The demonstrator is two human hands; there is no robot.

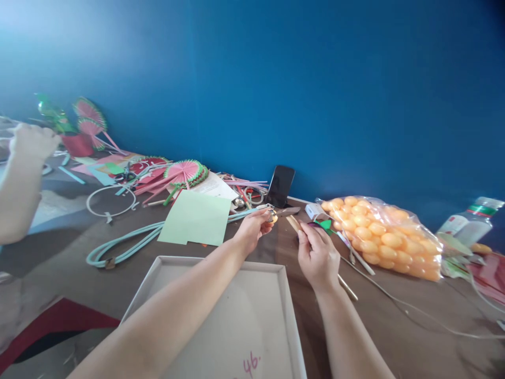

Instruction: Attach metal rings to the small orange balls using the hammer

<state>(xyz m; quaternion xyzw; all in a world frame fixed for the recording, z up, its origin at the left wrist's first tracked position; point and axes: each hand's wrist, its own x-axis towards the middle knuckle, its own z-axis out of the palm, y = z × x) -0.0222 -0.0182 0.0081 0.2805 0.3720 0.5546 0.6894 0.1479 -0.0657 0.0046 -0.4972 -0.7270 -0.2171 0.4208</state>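
My left hand (255, 229) is closed around the handles of what look like scissors (288, 211), whose dark blades point right. A yellowish glint shows at my fingertips there. My right hand (319, 252) pinches a flat tan strip (293, 223); its upper end lies close under the blades, and I cannot tell if they touch. Just past my right fingers shows a small green leaf-shaped piece (325, 225) with something dark purple. Both forearms reach over a shallow white box lid (232, 316) marked "46".
Behind my hands a black phone (281, 185) leans near the blue wall. Clear bag of orange balls (379, 234) and a bottle (471, 221) stand right. Green paper (196, 217), pale-blue tubing (118, 247) and paper fans (185, 173) lie left. Another person's arm (23, 179) reaches in far left.
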